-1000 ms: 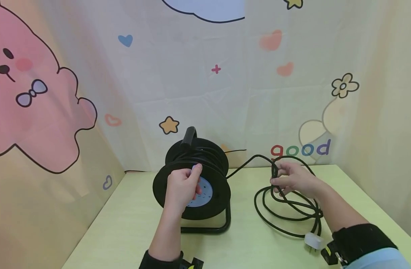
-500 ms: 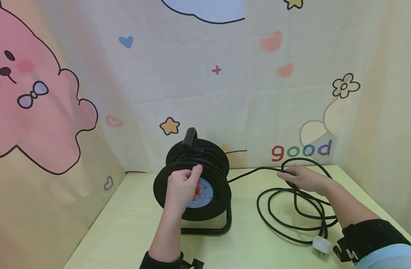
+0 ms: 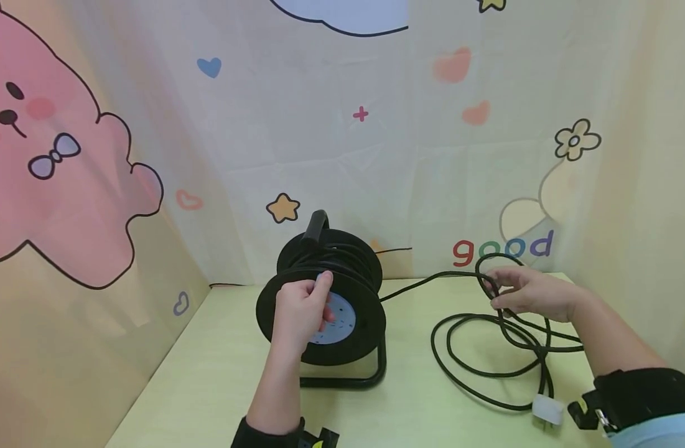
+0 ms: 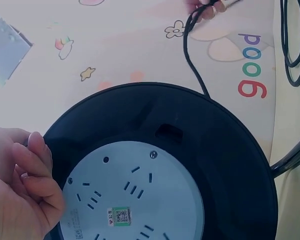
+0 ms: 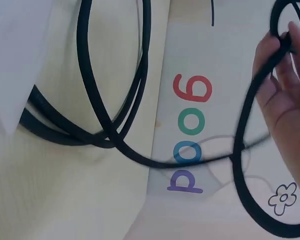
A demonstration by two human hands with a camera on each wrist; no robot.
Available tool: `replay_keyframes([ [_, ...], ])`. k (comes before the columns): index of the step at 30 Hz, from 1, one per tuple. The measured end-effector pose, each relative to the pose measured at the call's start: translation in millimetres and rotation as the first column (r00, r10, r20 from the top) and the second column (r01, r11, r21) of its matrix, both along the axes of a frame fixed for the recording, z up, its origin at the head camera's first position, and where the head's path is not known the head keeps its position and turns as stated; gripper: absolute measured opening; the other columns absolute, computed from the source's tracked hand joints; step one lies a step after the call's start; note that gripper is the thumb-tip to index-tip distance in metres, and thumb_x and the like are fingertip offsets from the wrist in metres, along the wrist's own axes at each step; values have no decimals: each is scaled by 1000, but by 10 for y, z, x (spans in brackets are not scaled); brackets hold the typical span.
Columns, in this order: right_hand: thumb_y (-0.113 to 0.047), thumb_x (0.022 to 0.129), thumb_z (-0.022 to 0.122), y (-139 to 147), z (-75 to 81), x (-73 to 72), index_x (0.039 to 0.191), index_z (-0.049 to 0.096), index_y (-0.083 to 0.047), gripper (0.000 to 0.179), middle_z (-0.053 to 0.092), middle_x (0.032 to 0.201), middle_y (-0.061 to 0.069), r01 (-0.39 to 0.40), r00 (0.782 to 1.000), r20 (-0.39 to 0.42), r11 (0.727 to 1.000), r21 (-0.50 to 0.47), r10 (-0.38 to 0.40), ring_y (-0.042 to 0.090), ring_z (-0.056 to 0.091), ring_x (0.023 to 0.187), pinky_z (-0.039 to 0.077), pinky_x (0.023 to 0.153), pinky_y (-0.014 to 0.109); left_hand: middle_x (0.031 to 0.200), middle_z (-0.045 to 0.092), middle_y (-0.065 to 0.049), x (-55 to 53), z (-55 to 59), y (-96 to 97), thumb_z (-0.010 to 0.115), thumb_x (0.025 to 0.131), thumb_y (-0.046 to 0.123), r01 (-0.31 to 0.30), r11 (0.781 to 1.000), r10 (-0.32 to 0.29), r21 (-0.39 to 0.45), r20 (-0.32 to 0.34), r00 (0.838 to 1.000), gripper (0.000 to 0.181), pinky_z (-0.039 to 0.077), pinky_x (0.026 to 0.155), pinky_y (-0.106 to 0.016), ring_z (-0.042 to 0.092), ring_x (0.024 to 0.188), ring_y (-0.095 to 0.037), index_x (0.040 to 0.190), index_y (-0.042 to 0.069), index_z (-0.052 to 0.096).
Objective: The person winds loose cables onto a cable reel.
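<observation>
A black cable reel [image 3: 366,317] with a pale blue socket face [image 3: 342,318] stands on the table in the head view. My left hand [image 3: 302,305] curls round a small knob on the reel's front; a bit of blue shows by the thumb, the rest is hidden. In the left wrist view the curled fingers [image 4: 37,180] lie beside the socket face. From the reel's right side a black cable [image 3: 415,284] runs to my right hand [image 3: 529,291], which pinches it above the table. Loose loops of it lie below that hand, ending in a white plug [image 3: 547,409].
The pale green table [image 3: 208,373] meets a printed curtain [image 3: 320,137] at its back edge. A tube stand [image 3: 342,382] carries the reel, and a black carrying handle [image 3: 315,229] rises on top. A thin dark line [image 3: 226,285] runs along the curtain's foot.
My right hand has moved to the right, drawing the cable and its loops along; the plug has slid right too. My left hand and the reel have hardly moved.
</observation>
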State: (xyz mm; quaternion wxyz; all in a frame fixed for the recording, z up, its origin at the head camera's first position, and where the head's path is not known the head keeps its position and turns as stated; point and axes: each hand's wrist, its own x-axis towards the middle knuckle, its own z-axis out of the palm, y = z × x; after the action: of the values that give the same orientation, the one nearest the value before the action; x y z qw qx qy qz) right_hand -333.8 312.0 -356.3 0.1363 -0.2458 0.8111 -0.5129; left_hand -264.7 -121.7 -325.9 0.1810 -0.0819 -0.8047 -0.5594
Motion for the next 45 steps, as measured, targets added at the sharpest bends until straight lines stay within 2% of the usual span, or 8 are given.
replay_keyframes([
  [4, -10, 84, 73, -33, 27, 1, 87, 55, -10, 18, 54, 87, 9, 146, 946, -313, 969, 199, -79, 20, 56, 73, 47, 61, 34, 52, 58, -9, 2, 2, -14, 54, 93, 54, -4, 1000, 4, 13, -3, 1000, 56, 41, 41, -32, 52, 42, -27, 62, 7, 61],
  [12, -14, 87, 69, -237, 183, 32, 90, 72, -19, 7, 49, 73, -11, 399, 709, -691, 727, 559, 141, 10, 43, 65, 38, 62, 36, 51, 58, -8, -19, -4, 13, 55, 90, 59, 2, 1000, -2, -3, -7, 1000, 58, 39, 41, -32, 51, 41, -27, 61, 8, 61],
  [18, -30, 98, 55, -376, 269, 55, 92, 66, -11, 23, 53, 61, -9, 294, 844, -527, 735, 611, 101, 7, 46, 55, 40, 64, 37, 52, 59, -7, -29, -26, 25, 55, 89, 61, -6, 1000, 6, -7, -4, 1000, 59, 38, 40, -32, 52, 41, -26, 62, 9, 61],
  [25, -24, 98, 56, -353, 297, 67, 114, 56, -5, 25, 67, 79, 7, 35, 984, -176, 939, 343, 27, 20, 60, 80, 46, 79, 42, 51, 58, -8, -25, -42, 46, 56, 89, 59, 8, 1000, -8, 0, -2, 1000, 58, 36, 39, -31, 52, 42, -27, 61, 9, 61],
  [31, 2, 97, 49, -178, 230, -1, 144, 32, 1, 50, 55, 109, 28, -226, 969, 64, 959, -171, 240, 34, 54, 97, 51, 80, 35, 51, 58, -8, -38, -36, 69, 55, 90, 59, 29, 1000, -29, -5, -14, 999, 61, 36, 38, -31, 52, 42, -26, 63, 5, 62],
  [38, -4, 99, 50, -173, 169, -24, 133, 49, 0, 35, 57, 126, 17, -114, 986, -134, 983, -146, 95, 20, 58, 79, 41, 47, 26, 51, 58, -7, -29, -27, 76, 55, 90, 59, 26, 1000, -26, -4, -16, 1000, 60, 35, 38, -30, 51, 42, -26, 63, 6, 62],
  [41, -15, 98, 56, -175, 146, -30, 123, 61, -5, 27, 68, 104, 9, 132, 907, -410, 990, 53, -99, 19, 56, 74, 39, 48, 31, 51, 58, -7, -24, -30, 73, 55, 90, 58, 25, 1000, -25, -7, -14, 1000, 59, 35, 37, -30, 52, 41, -26, 61, 7, 61],
  [45, -28, 96, 59, -189, 115, -34, 102, 68, -11, 20, 64, 78, 2, 558, 662, -695, 804, 206, -281, 19, 51, 67, 40, 55, 36, 49, 58, -7, -27, -31, 57, 54, 91, 58, 4, 1000, -4, -15, -19, 1000, 59, 34, 37, -30, 51, 40, -26, 59, 9, 60],
])
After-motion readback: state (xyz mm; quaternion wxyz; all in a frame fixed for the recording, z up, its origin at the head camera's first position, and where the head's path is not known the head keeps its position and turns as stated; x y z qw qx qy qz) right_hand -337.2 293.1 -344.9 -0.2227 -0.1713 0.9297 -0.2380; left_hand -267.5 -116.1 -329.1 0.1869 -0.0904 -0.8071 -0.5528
